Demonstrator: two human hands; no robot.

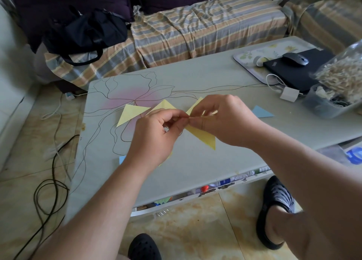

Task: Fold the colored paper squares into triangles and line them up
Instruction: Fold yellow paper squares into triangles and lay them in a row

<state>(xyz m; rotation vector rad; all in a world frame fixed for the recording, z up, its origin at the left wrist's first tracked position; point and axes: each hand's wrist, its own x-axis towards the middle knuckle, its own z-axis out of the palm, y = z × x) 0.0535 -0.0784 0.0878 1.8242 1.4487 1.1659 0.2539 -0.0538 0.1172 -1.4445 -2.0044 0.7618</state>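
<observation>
Two hands meet above the middle of the desk [215,79], where a yellow paper [202,135] is held up off the surface. Its upper corner is pinched between the curled fingers and thumb of the left hand [156,134] and those of the right hand [225,120], fingertips touching. Behind the hands, a pale yellow triangle [131,113] lies flat toward the left edge, and a second yellow triangle [164,105] is partly hidden beside it. A blue triangle [261,111] lies toward the right. At the far right corner a tray [246,54], a black laptop [293,71] and a mouse [295,59] are seen.
</observation>
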